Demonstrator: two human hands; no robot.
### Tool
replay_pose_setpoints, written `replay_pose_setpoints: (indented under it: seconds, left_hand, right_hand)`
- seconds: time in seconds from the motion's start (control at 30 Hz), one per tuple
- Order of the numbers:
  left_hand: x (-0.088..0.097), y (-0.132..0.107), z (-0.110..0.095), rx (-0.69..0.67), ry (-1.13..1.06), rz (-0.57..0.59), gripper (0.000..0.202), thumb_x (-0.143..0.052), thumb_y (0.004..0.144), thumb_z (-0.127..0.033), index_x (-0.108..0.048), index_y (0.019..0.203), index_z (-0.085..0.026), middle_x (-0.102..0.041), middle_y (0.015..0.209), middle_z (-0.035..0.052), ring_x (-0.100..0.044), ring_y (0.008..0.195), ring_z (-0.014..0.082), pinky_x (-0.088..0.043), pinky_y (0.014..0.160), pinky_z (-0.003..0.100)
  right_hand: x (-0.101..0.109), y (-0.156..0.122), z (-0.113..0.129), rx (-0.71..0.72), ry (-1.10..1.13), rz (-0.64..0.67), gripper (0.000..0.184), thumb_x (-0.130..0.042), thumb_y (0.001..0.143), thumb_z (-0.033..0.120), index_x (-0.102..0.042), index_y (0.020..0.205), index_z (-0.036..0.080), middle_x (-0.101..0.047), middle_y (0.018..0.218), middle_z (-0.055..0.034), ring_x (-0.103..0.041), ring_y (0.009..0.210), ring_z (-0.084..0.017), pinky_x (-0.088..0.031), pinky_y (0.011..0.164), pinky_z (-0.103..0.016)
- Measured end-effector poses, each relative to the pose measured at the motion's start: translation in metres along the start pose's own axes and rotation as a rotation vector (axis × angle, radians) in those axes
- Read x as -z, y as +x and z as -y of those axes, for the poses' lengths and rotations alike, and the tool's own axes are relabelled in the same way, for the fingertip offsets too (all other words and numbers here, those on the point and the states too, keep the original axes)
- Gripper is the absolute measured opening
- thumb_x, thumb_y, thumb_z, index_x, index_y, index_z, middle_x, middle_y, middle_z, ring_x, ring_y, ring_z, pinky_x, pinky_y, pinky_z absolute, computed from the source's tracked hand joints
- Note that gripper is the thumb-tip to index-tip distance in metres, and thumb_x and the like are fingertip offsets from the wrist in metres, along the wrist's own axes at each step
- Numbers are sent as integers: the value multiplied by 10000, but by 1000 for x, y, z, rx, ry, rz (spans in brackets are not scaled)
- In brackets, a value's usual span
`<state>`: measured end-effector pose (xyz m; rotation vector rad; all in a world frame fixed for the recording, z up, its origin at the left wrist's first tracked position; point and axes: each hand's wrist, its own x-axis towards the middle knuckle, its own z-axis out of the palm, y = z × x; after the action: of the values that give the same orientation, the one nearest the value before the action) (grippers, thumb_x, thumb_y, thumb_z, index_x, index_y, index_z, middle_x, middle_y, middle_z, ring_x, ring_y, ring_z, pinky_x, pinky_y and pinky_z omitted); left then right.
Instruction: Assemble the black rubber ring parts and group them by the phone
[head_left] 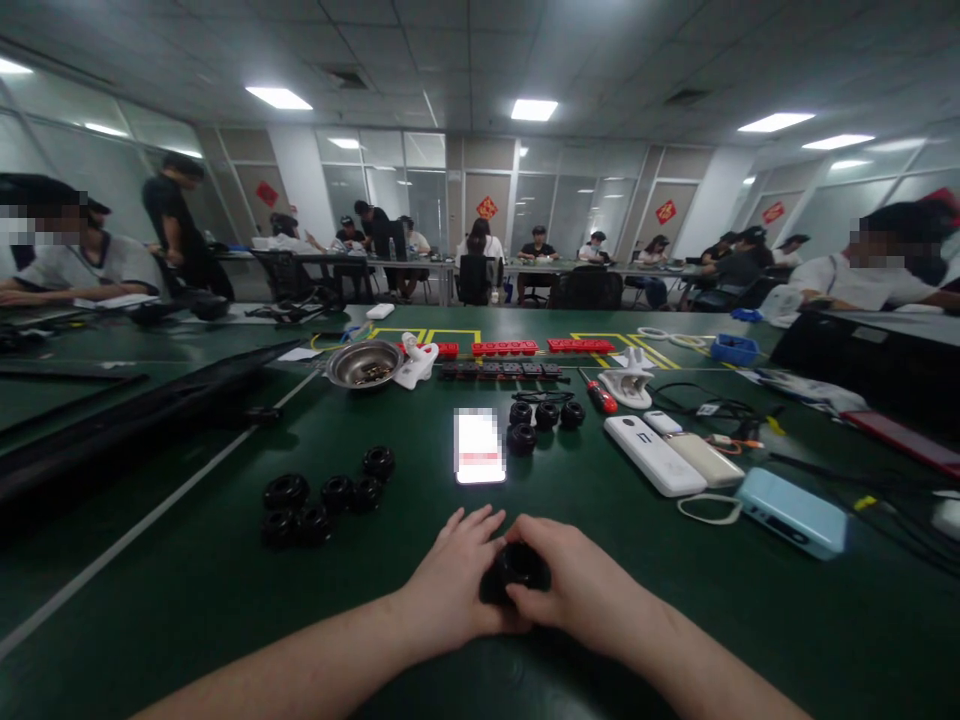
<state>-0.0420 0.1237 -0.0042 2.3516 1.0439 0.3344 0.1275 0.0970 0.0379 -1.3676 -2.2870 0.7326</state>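
Observation:
My right hand (566, 575) curls its thumb and fingers around a black ring-like part (523, 565) with a hole in its middle, close to the table's near edge. Beside it on the left is my left hand (469, 570), fingers stretched forward and apart; its palm side borders the part, and whether it touches is hidden. Similar black round parts (337, 492) lie grouped to the left. Several more (521, 438) stand beyond my hands, right of a lit phone (480, 447) with a blurred screen.
Farther back on the green table are a metal bowl (345, 364) with small pieces, red strips (504, 348), a black strip (502, 372), and a red-handled screwdriver (602, 393). At right sit a white power bank (652, 457) and a light-blue box (793, 512). People work at tables beyond.

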Motion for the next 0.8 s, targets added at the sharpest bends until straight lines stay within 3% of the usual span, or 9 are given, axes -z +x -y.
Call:
replay_pose_setpoints:
  seconds: [0.1,0.2,0.47,0.63,0.7,0.8]
  left_hand:
    - [1,-3,-3,-12,16,23,788,-585,594,-559,-355,1268,-221,-306,1365,135,-218,1261,308,-106,1011,532]
    - [5,-5,-6,2,5,30,691,-532,666,-528,-366,1262,-222,-304,1368,121,-202,1268,298,-111,1014,525]
    - [5,-5,-3,-3,-14,40,661,-527,683,-500,-363,1263,-228,-298,1373,114,-201,1267,303,-107,1011,537]
    - [3,-4,-1,-3,-23,38,657,-533,685,-483,-372,1259,-207,-308,1365,133,-205,1265,306,-106,1007,546]
    - [6,-3,-3,5,-46,29,654,-550,674,-474,-389,1248,-205,-319,1359,135,-216,1260,313,-111,1002,556]
    - [10,-7,-11,-23,-132,-81,518,-522,723,-393,-449,1205,-220,-393,1318,114,-283,1233,297,-90,1015,539]
  right_hand:
    - [7,-9,-8,-85,-33,-3,206,-613,647,165,-541,840,182,-589,807,-22,-548,708,-159,-414,613,-241]
    - [20,-2,-34,-162,-78,-63,192,-604,678,212,-528,853,193,-602,822,-19,-565,718,-160,-424,630,-248]
    - [48,78,-100,-315,-246,-286,228,-563,748,280,-515,930,152,-609,854,-87,-575,778,-208,-413,667,-284]
    - [53,103,-114,-372,-269,-324,258,-568,751,273,-521,969,144,-613,852,-100,-577,776,-215,-410,655,-283]
    - [54,101,-115,-373,-263,-322,255,-578,741,271,-528,961,153,-615,847,-90,-577,770,-212,-411,648,-279]
    - [54,86,-111,-354,-239,-304,237,-588,723,261,-534,934,168,-617,834,-71,-579,757,-202,-416,650,-277]
